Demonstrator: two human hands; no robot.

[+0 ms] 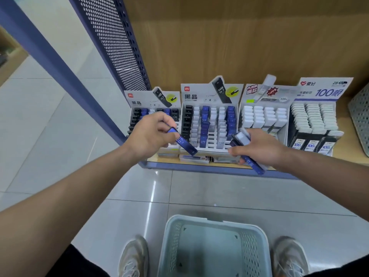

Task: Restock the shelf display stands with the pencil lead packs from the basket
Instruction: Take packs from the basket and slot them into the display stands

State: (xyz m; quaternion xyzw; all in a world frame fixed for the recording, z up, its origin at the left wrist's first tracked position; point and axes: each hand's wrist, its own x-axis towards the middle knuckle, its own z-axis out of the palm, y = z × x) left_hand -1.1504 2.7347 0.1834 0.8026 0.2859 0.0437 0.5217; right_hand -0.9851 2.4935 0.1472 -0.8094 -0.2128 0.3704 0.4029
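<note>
My left hand (pixel 148 135) pinches one blue pencil lead pack (pixel 184 143) in front of the left display stand (pixel 139 100). My right hand (pixel 259 148) grips a bundle of several lead packs (pixel 242 139), blue and pale ones, with one blue pack sticking out below at the shelf edge. It hovers before the second display stand (pixel 207 96), whose columns hold black, white and blue packs. The pale green basket (pixel 173 232) stands on the floor between my feet and looks empty.
Two more stands with white-capped packs (pixel 265 116) (pixel 315 120) fill the shelf to the right, then a green mesh basket (pixel 359 116). A blue perforated panel (pixel 117 43) bounds the shelf at the left. The blue shelf edge (pixel 199 168) runs under my hands.
</note>
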